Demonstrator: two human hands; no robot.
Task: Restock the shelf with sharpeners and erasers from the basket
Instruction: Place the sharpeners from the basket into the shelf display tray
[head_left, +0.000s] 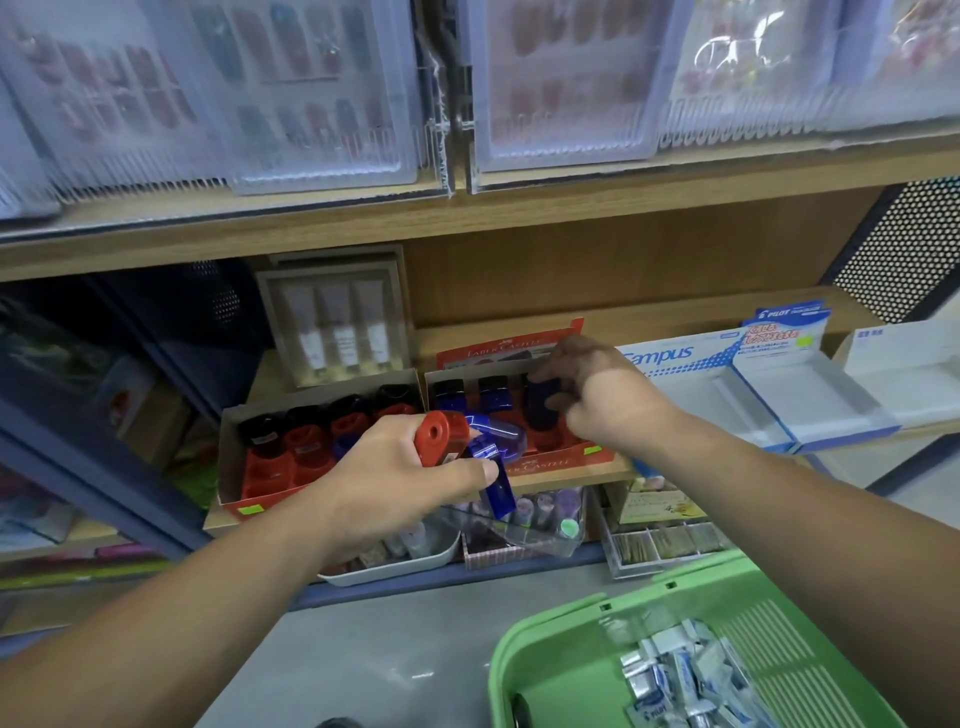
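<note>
- Step in hand: stocking sharpeners. The right hand (597, 395) holds a dark blue sharpener (540, 402) at the rear row of the right display tray (550, 465). Its grip is clamped on the sharpener's upper part.
- The left hand (400, 478) holds the reserve just in front of the trays: a red sharpener (441, 436) and a blue sharpener (496, 480). Its grip is clamped round both.
- Next move, as judged: seat the dark blue sharpener upright in a free slot beside the blue ones standing there, release it, then draw the next piece from the left hand. The red sharpener probably belongs in the left display tray (228, 467), where red and black ones stand.
- Both trays sit side by side on the wooden shelf (213, 522).
- The erasers (675, 675) lie in the green basket (571, 639), lower right. The eraser step appears not yet begun.
- Legible writing:
  - "FABER-CASTELL" on the right tray's front lip and its red back card.
  - "Campus" on the white-and-blue box (670, 358) to the right.
  - "PILOT" on the open carton (779, 332) beside it and on an eraser wrapper in the basket.
  - The remaining print is too small to read.
</note>
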